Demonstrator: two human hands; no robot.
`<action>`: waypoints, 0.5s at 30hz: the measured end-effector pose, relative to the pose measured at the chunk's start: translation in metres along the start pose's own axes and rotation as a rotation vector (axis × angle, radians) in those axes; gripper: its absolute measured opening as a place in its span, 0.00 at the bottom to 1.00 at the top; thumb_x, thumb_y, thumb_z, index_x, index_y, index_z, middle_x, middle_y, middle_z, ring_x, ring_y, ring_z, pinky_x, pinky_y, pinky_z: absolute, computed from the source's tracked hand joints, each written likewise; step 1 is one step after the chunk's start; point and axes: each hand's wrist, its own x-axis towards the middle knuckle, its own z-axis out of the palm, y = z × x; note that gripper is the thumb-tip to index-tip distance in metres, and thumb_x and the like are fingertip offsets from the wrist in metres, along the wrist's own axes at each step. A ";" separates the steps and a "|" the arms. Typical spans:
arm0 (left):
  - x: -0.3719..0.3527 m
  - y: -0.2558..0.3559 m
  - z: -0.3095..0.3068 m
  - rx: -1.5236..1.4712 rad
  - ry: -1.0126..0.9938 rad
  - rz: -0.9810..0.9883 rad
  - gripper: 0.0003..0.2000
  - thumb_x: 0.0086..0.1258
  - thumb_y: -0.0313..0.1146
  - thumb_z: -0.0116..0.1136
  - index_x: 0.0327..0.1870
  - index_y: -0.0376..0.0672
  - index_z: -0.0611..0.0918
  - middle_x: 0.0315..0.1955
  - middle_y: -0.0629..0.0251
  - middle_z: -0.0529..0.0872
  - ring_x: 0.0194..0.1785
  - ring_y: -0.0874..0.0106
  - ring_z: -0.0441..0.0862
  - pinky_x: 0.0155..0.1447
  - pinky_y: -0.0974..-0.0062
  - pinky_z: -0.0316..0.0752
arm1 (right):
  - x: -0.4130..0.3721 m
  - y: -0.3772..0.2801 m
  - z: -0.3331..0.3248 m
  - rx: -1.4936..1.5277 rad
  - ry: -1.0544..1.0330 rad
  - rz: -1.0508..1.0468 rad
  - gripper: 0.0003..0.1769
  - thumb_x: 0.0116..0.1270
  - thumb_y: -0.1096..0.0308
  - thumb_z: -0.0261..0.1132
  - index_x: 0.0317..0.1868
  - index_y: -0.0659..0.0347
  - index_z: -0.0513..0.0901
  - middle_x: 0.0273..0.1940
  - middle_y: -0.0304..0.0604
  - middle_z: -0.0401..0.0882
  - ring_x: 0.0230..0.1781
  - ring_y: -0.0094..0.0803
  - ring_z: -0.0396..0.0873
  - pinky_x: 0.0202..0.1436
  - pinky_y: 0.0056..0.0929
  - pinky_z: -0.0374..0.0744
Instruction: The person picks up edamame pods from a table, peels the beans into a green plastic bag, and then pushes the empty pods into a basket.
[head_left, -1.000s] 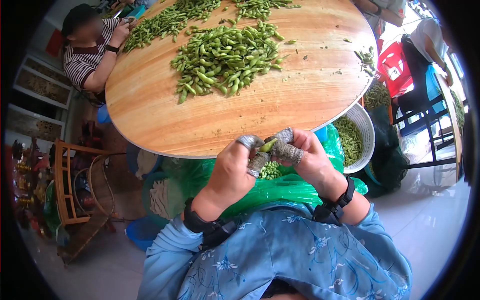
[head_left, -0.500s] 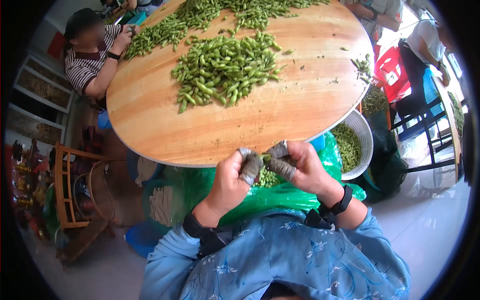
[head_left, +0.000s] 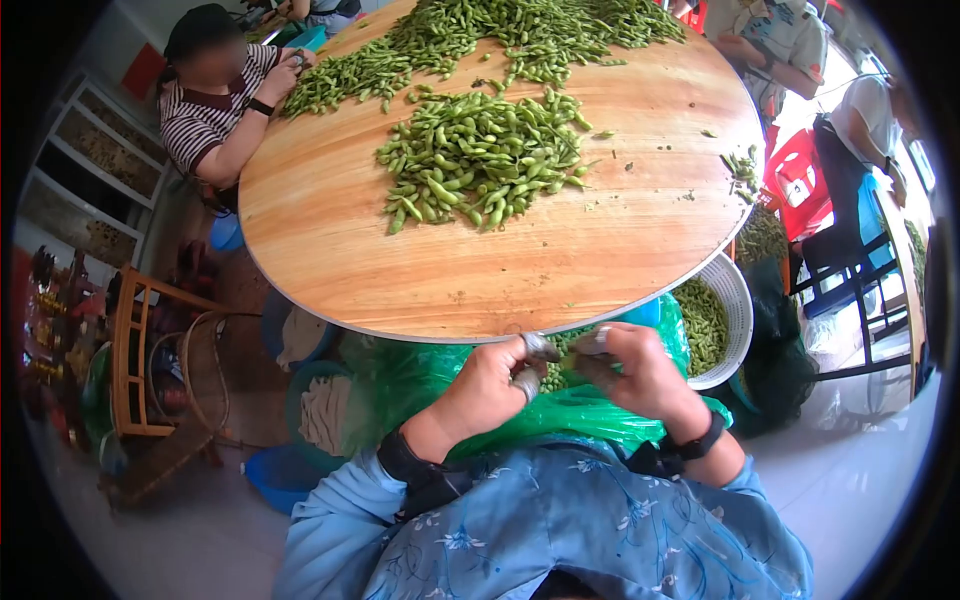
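Above a green plastic bag [head_left: 455, 390] at the table's near edge, my left hand [head_left: 490, 385] has its fingers curled, with grey wrapping on thumb and forefinger. Whether anything sits between those tips I cannot make out. Close to its right, my right hand [head_left: 645, 375] is closed and partly blurred, its thumb and forefinger wrapped too. A bit of green soybean pod [head_left: 569, 361] shows at its fingertips. Shelled green beans [head_left: 553, 378] lie in the bag below the gap between my hands. A heap of soybean pods [head_left: 480, 160] rests on the wooden table [head_left: 400, 285] ahead.
More pods [head_left: 440, 40] cover the table's far side. A white basket of pods [head_left: 738, 320] stands at the right below the table, blue basins [head_left: 285, 478] at the left. A person in a striped shirt [head_left: 195, 125] sits at the left; others are at the right. A wooden chair [head_left: 130, 350] stands left.
My hands have moved apart a little from a pinch together on a pod, and slightly lower. The view has shifted, so the table appears further right and down.
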 end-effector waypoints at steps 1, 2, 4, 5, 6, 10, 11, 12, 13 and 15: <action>-0.001 0.018 -0.002 0.226 -0.100 -0.006 0.13 0.56 0.23 0.54 0.44 0.39 0.76 0.21 0.70 0.76 0.25 0.80 0.72 0.29 0.83 0.67 | -0.009 0.009 -0.009 -0.028 0.009 0.073 0.09 0.47 0.80 0.64 0.32 0.65 0.79 0.26 0.50 0.76 0.26 0.43 0.77 0.29 0.33 0.74; -0.002 0.033 -0.005 0.451 -0.200 -0.013 0.16 0.56 0.25 0.58 0.47 0.41 0.76 0.20 0.69 0.76 0.26 0.79 0.72 0.31 0.81 0.67 | -0.020 0.020 -0.022 -0.057 0.019 0.147 0.09 0.47 0.79 0.64 0.32 0.66 0.79 0.26 0.50 0.77 0.26 0.42 0.77 0.28 0.32 0.75; 0.000 0.041 -0.012 0.486 -0.189 -0.006 0.18 0.54 0.28 0.62 0.49 0.44 0.77 0.20 0.67 0.77 0.25 0.81 0.71 0.30 0.81 0.67 | -0.042 0.036 -0.053 -0.107 0.125 0.347 0.10 0.48 0.80 0.63 0.35 0.67 0.78 0.26 0.52 0.77 0.26 0.42 0.77 0.27 0.33 0.74; 0.003 0.040 -0.019 0.499 -0.148 0.044 0.16 0.55 0.27 0.61 0.47 0.42 0.78 0.22 0.66 0.78 0.24 0.81 0.71 0.30 0.81 0.67 | -0.049 0.037 -0.069 -0.269 0.141 0.493 0.11 0.48 0.80 0.62 0.36 0.68 0.77 0.26 0.54 0.76 0.26 0.41 0.78 0.27 0.34 0.74; 0.008 0.038 -0.026 0.513 -0.107 0.093 0.14 0.56 0.27 0.60 0.45 0.40 0.79 0.23 0.66 0.80 0.24 0.81 0.71 0.30 0.81 0.68 | -0.056 0.038 -0.083 -0.431 0.157 0.640 0.12 0.48 0.79 0.62 0.37 0.70 0.76 0.26 0.55 0.75 0.27 0.41 0.78 0.28 0.35 0.73; 0.052 0.035 -0.059 0.542 0.391 0.250 0.07 0.59 0.25 0.57 0.37 0.35 0.79 0.22 0.67 0.80 0.25 0.83 0.72 0.29 0.82 0.69 | -0.084 0.067 -0.103 -0.766 0.291 0.623 0.12 0.50 0.79 0.61 0.37 0.71 0.75 0.24 0.57 0.75 0.26 0.41 0.77 0.30 0.34 0.72; 0.067 0.029 -0.075 0.719 0.478 0.221 0.07 0.57 0.27 0.59 0.36 0.36 0.80 0.19 0.66 0.79 0.23 0.82 0.72 0.28 0.81 0.68 | -0.084 0.064 -0.104 -0.668 0.314 0.652 0.11 0.50 0.78 0.61 0.37 0.71 0.75 0.25 0.56 0.76 0.26 0.40 0.77 0.31 0.32 0.73; 0.081 0.028 -0.085 0.763 0.533 0.193 0.08 0.57 0.32 0.59 0.32 0.36 0.79 0.18 0.60 0.79 0.22 0.72 0.74 0.27 0.75 0.69 | -0.083 0.063 -0.103 -0.569 0.336 0.682 0.11 0.51 0.78 0.61 0.37 0.71 0.75 0.26 0.55 0.77 0.27 0.38 0.78 0.31 0.30 0.73; 0.094 0.028 -0.092 0.805 0.586 0.165 0.11 0.56 0.38 0.60 0.28 0.37 0.79 0.18 0.54 0.78 0.22 0.61 0.76 0.26 0.69 0.70 | -0.081 0.064 -0.098 -0.446 0.357 0.630 0.10 0.52 0.78 0.61 0.37 0.71 0.76 0.28 0.52 0.79 0.28 0.34 0.78 0.33 0.28 0.74; 0.115 0.022 -0.103 0.981 0.604 0.095 0.13 0.56 0.40 0.60 0.26 0.37 0.79 0.18 0.54 0.78 0.23 0.59 0.77 0.28 0.67 0.70 | -0.072 0.063 -0.087 -0.345 0.361 0.572 0.10 0.53 0.78 0.61 0.38 0.71 0.77 0.28 0.50 0.79 0.29 0.32 0.78 0.34 0.26 0.75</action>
